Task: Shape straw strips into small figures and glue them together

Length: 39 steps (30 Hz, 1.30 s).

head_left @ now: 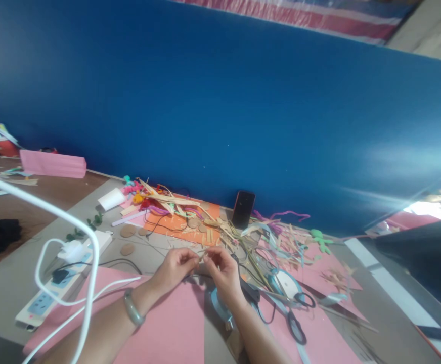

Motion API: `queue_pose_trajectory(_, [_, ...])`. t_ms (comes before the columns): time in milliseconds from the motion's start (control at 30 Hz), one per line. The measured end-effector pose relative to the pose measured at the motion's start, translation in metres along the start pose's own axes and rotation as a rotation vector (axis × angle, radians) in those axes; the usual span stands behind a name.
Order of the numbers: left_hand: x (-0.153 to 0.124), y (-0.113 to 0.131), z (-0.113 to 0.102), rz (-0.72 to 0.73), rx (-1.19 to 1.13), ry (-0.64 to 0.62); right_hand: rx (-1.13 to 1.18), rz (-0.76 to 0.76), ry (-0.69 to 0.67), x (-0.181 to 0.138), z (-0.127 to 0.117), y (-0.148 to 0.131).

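My left hand (180, 268), below a wrist with a bangle (133, 307), is closed in a pinch over the middle of the table. Close beside it, my right hand (222, 273) also pinches, fingertips nearly meeting the left ones. A small, thin, pale piece seems to lie between the fingertips, too small and blurred to name. Pink paper (167, 323) lies under my left forearm. Right of my right hand are a black tool with a cord (249, 292), a roll of light-blue ribbon (287, 284) and black-handled scissors (296, 327).
A power strip (59, 283) and a looping white cable (94, 258) occupy the left side. A phone (243, 208) leans against the blue partition (220, 111). Straw-like strips (163, 198), orange paper (175, 231), cork-coloured discs (127, 231) and a green figure (321, 240) are scattered about.
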<state>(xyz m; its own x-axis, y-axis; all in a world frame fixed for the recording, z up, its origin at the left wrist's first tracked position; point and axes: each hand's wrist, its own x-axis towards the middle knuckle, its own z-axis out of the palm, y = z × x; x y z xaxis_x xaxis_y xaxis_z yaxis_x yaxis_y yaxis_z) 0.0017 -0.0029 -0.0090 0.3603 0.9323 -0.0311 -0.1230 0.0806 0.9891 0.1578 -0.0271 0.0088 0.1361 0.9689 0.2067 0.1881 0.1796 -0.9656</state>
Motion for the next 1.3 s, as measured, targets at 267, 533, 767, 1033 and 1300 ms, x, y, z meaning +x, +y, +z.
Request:
queue_pose_trajectory(267, [0.000, -0.005, -0.002, -0.039, -0.034, -0.025, 0.098, 0.078, -0.017, 0.001, 0.003, -0.007])
queue_pose_trajectory(533, [0.000, 0.001, -0.001, -0.055, -0.085, -0.043, 0.172, 0.166, -0.011, 0.000, 0.004, -0.007])
queue_pose_trajectory(767, [0.000, -0.003, -0.001, -0.075, -0.107, -0.065, 0.140, 0.144, 0.002, 0.001, 0.004, -0.006])
queue_pose_trajectory(1033, [0.001, -0.010, -0.001, -0.088, -0.083, -0.062, 0.100, 0.119, 0.003, 0.001, 0.004, -0.007])
queue_pose_trajectory(1300, [0.001, -0.013, -0.003, -0.116, -0.099, -0.071, 0.100, 0.108, 0.015, 0.001, 0.004, -0.003])
